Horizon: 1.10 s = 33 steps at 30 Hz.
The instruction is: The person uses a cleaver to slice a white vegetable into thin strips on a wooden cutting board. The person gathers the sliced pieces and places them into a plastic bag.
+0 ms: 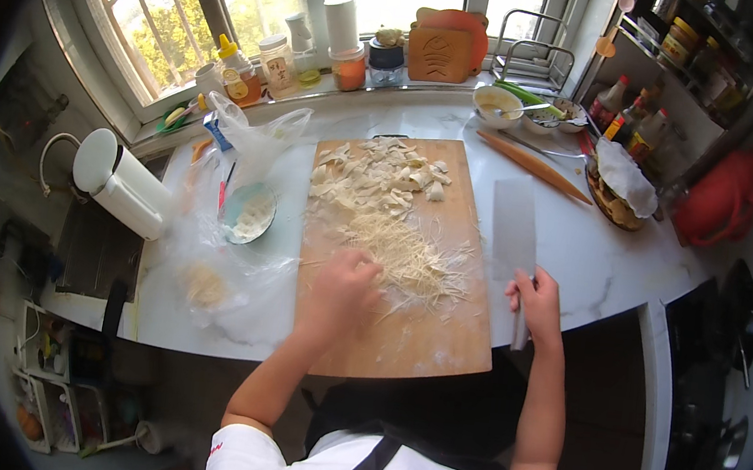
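My right hand (538,303) grips a Chinese cleaver (515,222) by its handle. The broad blade points away from me, just right of the wooden cutting board (399,347). My left hand (347,287) is over the board with its fingers curled at the near left edge of a heap of thin-cut noodles (415,260). Blur and the back of the hand hide whether noodles are between its fingers. Behind that heap lies a pile of wider, floury dough strips (383,174). Loose flour and stray noodle bits dust the board.
Left of the board are a bowl of flour (254,219), a clear plastic bag (225,295) and a white kettle (123,188). A tapered rolling pin (535,168), a bowl with a spoon (496,106) and a covered basket (622,185) sit at right. Jars line the windowsill.
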Tool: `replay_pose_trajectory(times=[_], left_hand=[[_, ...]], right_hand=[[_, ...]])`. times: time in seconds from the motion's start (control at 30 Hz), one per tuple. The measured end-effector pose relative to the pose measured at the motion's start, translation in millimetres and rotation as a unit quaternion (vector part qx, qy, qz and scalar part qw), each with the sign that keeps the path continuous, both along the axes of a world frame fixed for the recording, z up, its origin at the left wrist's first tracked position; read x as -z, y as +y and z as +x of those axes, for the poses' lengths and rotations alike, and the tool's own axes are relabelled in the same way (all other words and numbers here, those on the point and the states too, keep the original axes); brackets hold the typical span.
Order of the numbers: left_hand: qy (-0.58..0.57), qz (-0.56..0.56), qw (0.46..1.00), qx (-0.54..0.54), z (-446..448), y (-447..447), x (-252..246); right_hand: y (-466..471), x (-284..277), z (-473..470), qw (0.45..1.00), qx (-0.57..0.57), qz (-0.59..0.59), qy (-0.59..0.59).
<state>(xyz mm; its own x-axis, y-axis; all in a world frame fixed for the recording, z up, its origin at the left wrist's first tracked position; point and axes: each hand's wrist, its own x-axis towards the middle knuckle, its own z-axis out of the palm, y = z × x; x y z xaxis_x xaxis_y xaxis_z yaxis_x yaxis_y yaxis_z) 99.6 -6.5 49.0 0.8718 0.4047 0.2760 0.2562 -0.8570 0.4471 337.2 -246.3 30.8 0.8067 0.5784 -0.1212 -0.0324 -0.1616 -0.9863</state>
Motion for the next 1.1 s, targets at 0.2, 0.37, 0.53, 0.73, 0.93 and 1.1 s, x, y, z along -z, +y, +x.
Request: replay_pose_trajectory(times=[0.2,0.37,0.53,0.73,0.93,1.1], left_hand=[[-0.029,0.021,0.999,-0.021,9.7,-19.6,15.6],[-0.022,0.021,1.000,-0.003,7.1,-11.6,29.9],[-0.056,-0.088,0.994,0.025,-0.5,-7.5,15.6],[-0.134,-0.289,0.947,0.036,-7.5,7.3,-1.6],[-0.131,-0.115,0.984,-0.030,-7.7,16.7,0.4],[-0.027,-0.062,0.997,-0.023,-12.9,-7.3,22.7]], right_hand=[[63.1,15.1,14.5,1.000,-0.025,-0.007,0.017],[110.4,7.8,12.1,0.998,-0.050,0.006,0.045],[118.5,18.5,9.5,0.997,-0.011,-0.039,-0.064],[90.8,18.4,-14.5,0.905,-0.009,-0.136,-0.403],[80.1,-13.7,-50.2,0.896,-0.203,-0.086,-0.385],[99.1,-21.4,-89.0,0.860,-0.194,-0.177,-0.438]])
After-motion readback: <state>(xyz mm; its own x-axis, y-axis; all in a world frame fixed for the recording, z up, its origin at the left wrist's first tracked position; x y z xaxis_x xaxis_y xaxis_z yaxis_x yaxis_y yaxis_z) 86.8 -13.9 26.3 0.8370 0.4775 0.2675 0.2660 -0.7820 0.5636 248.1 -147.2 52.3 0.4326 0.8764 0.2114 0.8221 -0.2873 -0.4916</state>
